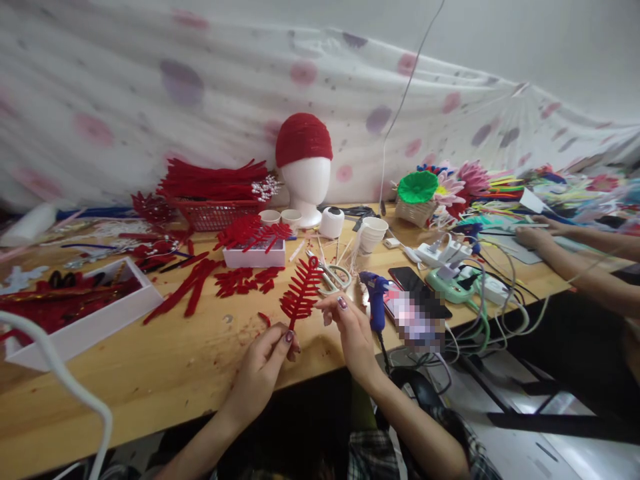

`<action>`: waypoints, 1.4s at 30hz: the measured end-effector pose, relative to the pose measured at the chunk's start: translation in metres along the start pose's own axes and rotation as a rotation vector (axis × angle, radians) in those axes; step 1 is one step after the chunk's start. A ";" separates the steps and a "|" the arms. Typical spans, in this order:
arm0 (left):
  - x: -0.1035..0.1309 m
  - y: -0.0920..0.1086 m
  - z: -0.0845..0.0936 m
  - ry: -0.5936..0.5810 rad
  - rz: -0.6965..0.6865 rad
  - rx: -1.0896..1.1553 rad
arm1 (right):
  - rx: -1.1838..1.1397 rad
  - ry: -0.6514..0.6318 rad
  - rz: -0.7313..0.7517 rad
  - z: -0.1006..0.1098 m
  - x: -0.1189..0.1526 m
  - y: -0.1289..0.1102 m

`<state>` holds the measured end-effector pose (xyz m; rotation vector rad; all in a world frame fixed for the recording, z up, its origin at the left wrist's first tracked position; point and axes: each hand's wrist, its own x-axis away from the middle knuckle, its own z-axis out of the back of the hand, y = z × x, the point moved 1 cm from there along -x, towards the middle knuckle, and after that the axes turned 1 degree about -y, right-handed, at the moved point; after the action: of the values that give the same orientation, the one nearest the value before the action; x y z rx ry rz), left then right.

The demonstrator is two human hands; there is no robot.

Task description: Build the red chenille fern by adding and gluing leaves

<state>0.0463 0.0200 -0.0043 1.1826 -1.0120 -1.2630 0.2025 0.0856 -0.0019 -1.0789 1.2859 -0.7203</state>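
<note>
A red fuzzy feather-shaped piece point(301, 291) with side branches and a loop at its top stands upright above the table's front part. My left hand point(273, 353) pinches its stem at the bottom between thumb and fingers. On the right side of the piece, my right hand point(347, 327) has its thumb and bent fingers close together at the lower branches; whether it grips one is too small to tell. Scissors point(334, 277) lie just behind the piece. Short red cut pieces point(245, 281) are spread to its left. A blue glue gun point(376, 300) lies right of my right hand.
A white head form point(307, 180) with a red cap stands at the back. Left are a red basket point(207, 215) and white box point(90, 313). Phones point(425, 293) and a power strip point(453, 287) lie right. Another person's hands point(543, 233) work at far right.
</note>
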 end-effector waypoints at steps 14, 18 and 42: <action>-0.001 -0.001 -0.001 0.022 0.003 0.072 | 0.182 -0.054 0.102 -0.003 0.003 -0.007; -0.001 -0.005 -0.001 0.063 0.025 0.099 | 0.536 0.020 0.236 0.013 -0.002 -0.031; 0.001 -0.012 -0.002 0.139 0.066 0.193 | 1.434 -0.031 -0.485 0.085 -0.050 -0.018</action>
<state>0.0465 0.0203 -0.0162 1.3541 -1.0782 -1.0345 0.2789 0.1428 0.0296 -0.1555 0.2030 -1.6056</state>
